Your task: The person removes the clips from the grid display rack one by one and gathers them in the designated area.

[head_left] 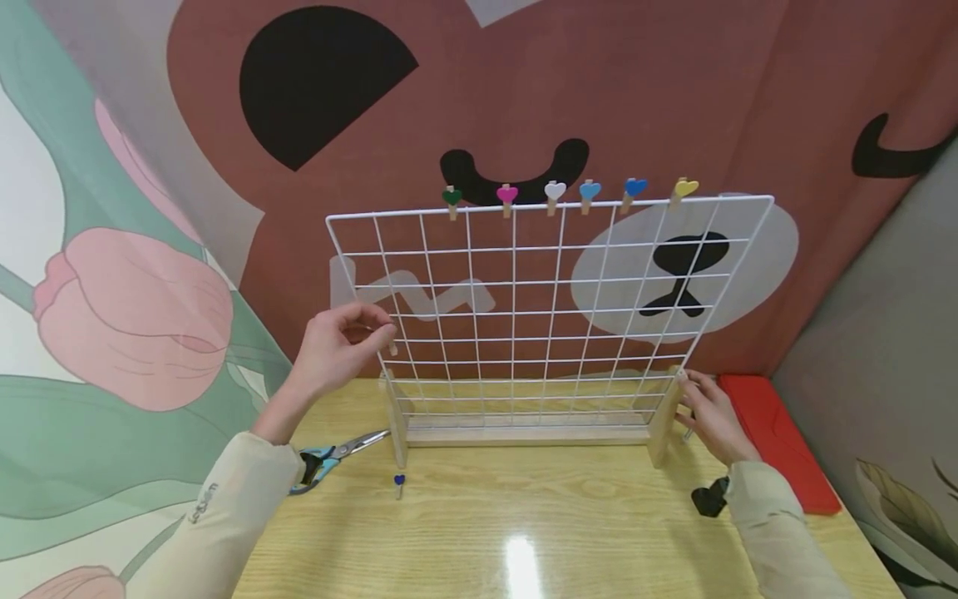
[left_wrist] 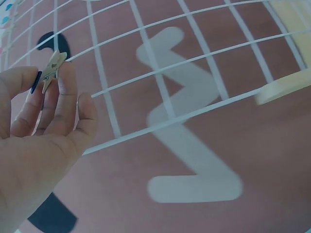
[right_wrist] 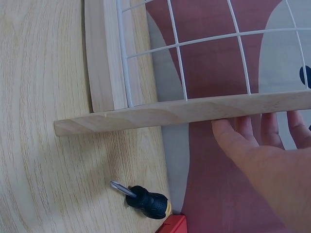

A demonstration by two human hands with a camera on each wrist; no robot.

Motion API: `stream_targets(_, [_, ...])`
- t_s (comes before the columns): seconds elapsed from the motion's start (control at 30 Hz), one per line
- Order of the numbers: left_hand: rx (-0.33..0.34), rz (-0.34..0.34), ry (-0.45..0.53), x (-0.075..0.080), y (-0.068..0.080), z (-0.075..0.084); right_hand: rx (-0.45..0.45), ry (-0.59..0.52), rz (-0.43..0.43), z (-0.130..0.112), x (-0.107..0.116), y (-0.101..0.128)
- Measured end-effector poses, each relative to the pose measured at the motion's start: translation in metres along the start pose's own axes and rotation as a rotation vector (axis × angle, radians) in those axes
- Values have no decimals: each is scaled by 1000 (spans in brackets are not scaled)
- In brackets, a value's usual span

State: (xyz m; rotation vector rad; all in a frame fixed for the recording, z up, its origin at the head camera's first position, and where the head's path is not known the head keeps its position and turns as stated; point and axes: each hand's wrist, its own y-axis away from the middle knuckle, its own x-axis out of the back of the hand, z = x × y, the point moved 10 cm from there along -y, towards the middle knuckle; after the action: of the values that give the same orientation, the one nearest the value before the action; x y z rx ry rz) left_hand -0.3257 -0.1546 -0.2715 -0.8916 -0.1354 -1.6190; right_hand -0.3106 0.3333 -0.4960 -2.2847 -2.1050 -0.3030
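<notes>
My left hand (head_left: 340, 345) pinches a small wooden clothespin (left_wrist: 52, 68) between thumb and fingers, at the left edge of a white wire grid (head_left: 514, 314). The clothespin has a dark piece on its thumb side. My right hand (head_left: 711, 413) has its fingertips against the outer side of the stand's right wooden upright (right_wrist: 180, 110). The grid stands upright in this wooden stand. Along its top wire sit several heart clothespins, among them a green one (head_left: 452, 198), a pink one (head_left: 507, 196) and a yellow one (head_left: 684, 190).
A clothespin with a dark blue heart (head_left: 399, 482) lies on the wooden table (head_left: 449, 532). Blue-handled scissors (head_left: 329, 456) lie left of the stand. To the right are a short black screwdriver (right_wrist: 148, 201) and a red case (head_left: 782, 445). A patterned cloth (head_left: 674, 75) hangs behind.
</notes>
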Motion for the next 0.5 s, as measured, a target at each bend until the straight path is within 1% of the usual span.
stream_targets(0.2, [94,-26,55,-19,14,-35,4,-23,-6,0,0,-1])
stream_targets(0.37, [139,-34,91,-34,24,-62,4,-41,-9,0,-1,0])
stream_targets(0.5, [171,-47,114,-43,32,-79,0,-42,-11,-1,0,0])
